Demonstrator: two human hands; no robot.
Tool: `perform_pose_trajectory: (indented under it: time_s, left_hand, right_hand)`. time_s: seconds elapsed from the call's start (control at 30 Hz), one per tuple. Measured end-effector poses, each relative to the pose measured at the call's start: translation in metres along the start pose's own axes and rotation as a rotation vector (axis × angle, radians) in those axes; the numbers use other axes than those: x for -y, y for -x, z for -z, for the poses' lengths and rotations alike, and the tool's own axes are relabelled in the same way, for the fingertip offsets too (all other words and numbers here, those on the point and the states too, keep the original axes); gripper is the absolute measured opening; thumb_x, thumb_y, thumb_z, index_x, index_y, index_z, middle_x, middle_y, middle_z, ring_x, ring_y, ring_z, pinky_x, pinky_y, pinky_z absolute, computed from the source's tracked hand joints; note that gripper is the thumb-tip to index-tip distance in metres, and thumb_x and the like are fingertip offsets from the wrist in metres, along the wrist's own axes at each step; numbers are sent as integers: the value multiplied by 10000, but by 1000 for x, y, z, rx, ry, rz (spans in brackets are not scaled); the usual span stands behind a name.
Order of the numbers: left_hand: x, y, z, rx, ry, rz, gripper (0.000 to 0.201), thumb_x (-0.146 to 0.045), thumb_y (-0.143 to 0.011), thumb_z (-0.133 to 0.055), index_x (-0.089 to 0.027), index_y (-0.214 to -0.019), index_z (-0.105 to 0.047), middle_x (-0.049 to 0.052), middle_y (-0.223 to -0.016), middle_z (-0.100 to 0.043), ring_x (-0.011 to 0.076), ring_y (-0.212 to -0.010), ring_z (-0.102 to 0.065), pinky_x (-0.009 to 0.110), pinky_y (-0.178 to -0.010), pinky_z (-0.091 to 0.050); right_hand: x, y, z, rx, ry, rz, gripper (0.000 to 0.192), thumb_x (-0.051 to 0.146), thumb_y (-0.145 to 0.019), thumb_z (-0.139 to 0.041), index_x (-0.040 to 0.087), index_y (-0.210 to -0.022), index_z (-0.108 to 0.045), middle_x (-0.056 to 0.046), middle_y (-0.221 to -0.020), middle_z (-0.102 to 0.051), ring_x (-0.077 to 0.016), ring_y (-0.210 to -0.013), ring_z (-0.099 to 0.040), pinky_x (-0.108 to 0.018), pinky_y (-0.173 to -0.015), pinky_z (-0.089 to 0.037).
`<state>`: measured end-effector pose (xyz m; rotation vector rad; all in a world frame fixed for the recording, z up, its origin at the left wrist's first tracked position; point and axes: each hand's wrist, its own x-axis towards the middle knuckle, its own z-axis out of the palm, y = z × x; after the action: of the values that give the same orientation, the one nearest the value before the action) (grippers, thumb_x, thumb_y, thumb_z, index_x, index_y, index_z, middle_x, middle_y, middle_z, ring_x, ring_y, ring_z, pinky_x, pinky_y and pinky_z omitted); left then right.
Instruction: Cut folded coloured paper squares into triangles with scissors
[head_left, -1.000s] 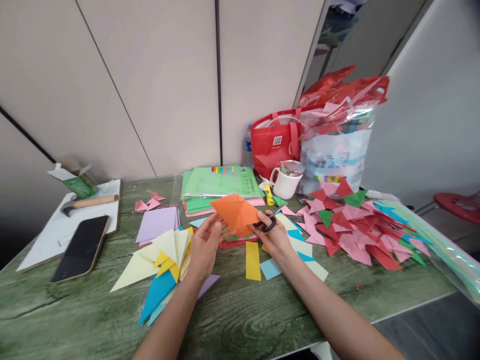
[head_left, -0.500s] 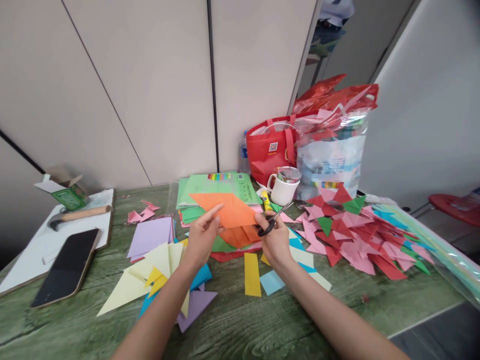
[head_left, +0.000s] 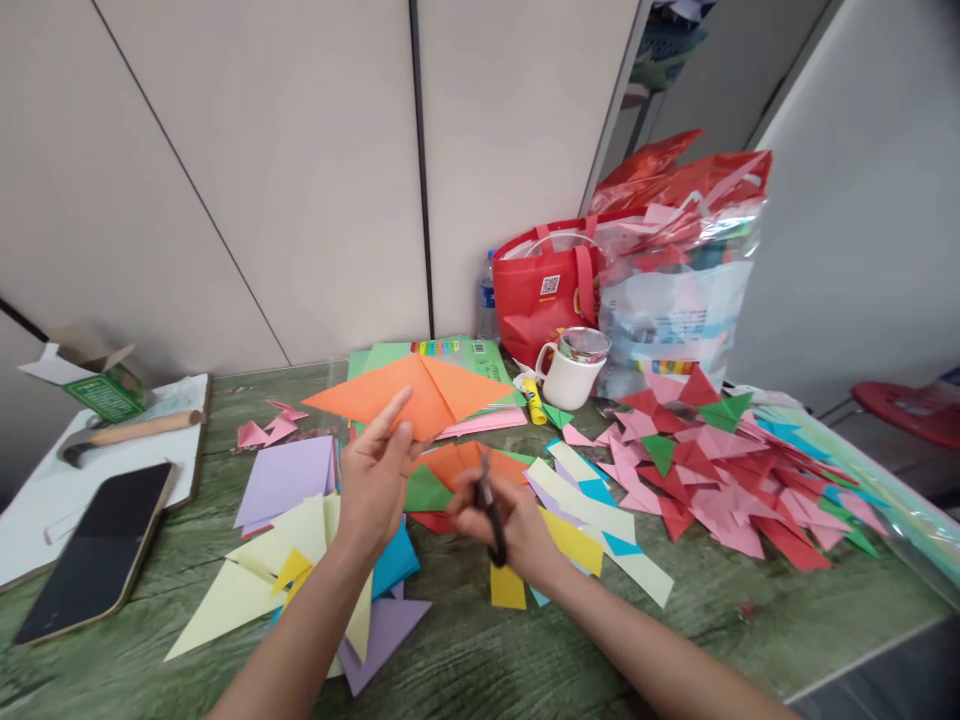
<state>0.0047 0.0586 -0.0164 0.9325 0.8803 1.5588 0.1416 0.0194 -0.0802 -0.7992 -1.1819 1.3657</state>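
My left hand [head_left: 379, 465] pinches a folded piece of orange paper [head_left: 412, 395] by its lower edge and holds it up above the table. The paper is creased and runs to long points at both ends. In my right hand [head_left: 510, 520] is a pair of scissors [head_left: 491, 515] with black handles, blurred by motion and apart from the held paper. Just beyond that hand lies another orange folded paper [head_left: 461, 462] on green and red pieces. Yellow strips [head_left: 570, 540] and pale strips [head_left: 596, 500] lie beside and under the right hand.
Pink, red and green folded pieces [head_left: 727, 460] are heaped at right. Behind stand a white mug [head_left: 570, 375], a glue stick [head_left: 534, 400], a red bag [head_left: 544, 300] and a filled plastic bag [head_left: 675, 310]. At left lie a phone [head_left: 97, 550], a hammer [head_left: 135, 430] and lilac paper [head_left: 289, 480].
The left hand has moved left with the orange paper, which now shows a wider, two-pointed shape. My right hand has let go of the paper and come down and left with the scissors.
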Motion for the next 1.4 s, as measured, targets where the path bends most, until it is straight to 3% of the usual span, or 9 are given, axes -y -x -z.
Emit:
perform_pose_trajectory:
  time_s: [0.07, 0.13, 0.2, 0.27, 0.53, 0.8, 1.0, 1.27, 1.4]
  left_hand:
    - [2, 4, -2, 49, -7, 19, 421, -229, -687, -685, -217, -1106, -647, -37, -636, -610, 82, -630, -533, 255, -737, -493]
    - [5, 8, -3, 106, -64, 37, 403, -250, -715, -665, -236, -1117, -641, 20, -904, -688, 125, -801, -583, 261, -775, -482]
    - [10, 10, -3, 136, -128, 37, 382, -264, -725, -656, -249, -1106, -648, 46, -1156, -634, 177, -983, -567, 270, -821, -465]
    - [12, 12, -3, 134, -151, 48, 384, -264, -711, -664, -245, -1094, -656, 51, -1234, -592, 204, -1036, -552, 276, -816, -467]
    - [10, 17, -11, 128, -23, 156, 400, -209, -677, -673, -204, -1077, -664, 39, -938, -691, 131, -788, -590, 233, -691, -483]
    - [24, 19, 0, 218, -182, 106, 426, -242, -756, -618, -215, -1181, -598, -28, -604, -542, 84, -558, -442, 190, -525, -398]
    - [19, 23, -5, 230, -239, 128, 457, -270, -754, -612, -196, -1204, -578, -57, -548, -427, 64, -481, -313, 168, -423, -279]
    - [20, 22, -5, 216, -251, 119, 457, -264, -743, -607, -200, -1195, -591, -55, -517, -408, 75, -475, -254, 180, -405, -240]
    - [22, 22, -4, 235, -263, 97, 445, -247, -754, -597, -216, -1197, -589, -36, -572, -467, 82, -514, -301, 184, -441, -278]
  right_hand:
    - [-2, 7, -8, 216, 26, -121, 371, 327, -613, -778, 194, -895, -578, 6, -724, -612, -156, -647, -565, -269, -612, -428]
    - [-4, 12, -14, 235, -15, -157, 390, 344, -603, -783, 196, -877, -549, 16, -714, -599, -149, -645, -549, -264, -609, -418]
    - [-3, 13, -16, 191, -35, -146, 383, 372, -599, -782, 197, -824, -527, 15, -716, -591, -147, -645, -536, -263, -611, -410]
    - [-2, 12, -16, 144, -21, -121, 365, 393, -604, -775, 198, -785, -525, 7, -727, -582, -149, -646, -520, -264, -607, -401]
    - [3, 7, -14, 112, -22, -140, 361, 443, -591, -766, 201, -711, -526, 12, -680, -518, -144, -598, -459, -264, -570, -360]
    - [2, 7, -14, 99, -67, -146, 415, 448, -535, -795, 201, -712, -513, 27, -671, -501, -130, -580, -431, -251, -553, -344]
    - [4, 6, -15, 47, -63, -121, 423, 445, -524, -796, 205, -709, -502, 47, -627, -479, -114, -545, -410, -236, -521, -348]
    - [3, 6, -13, 41, -36, -116, 387, 413, -549, -789, 203, -719, -511, 38, -645, -498, -117, -558, -429, -236, -518, -354]
    - [5, 6, -13, 33, -16, -115, 377, 399, -544, -796, 196, -713, -527, 34, -643, -502, -121, -572, -434, -235, -524, -358]
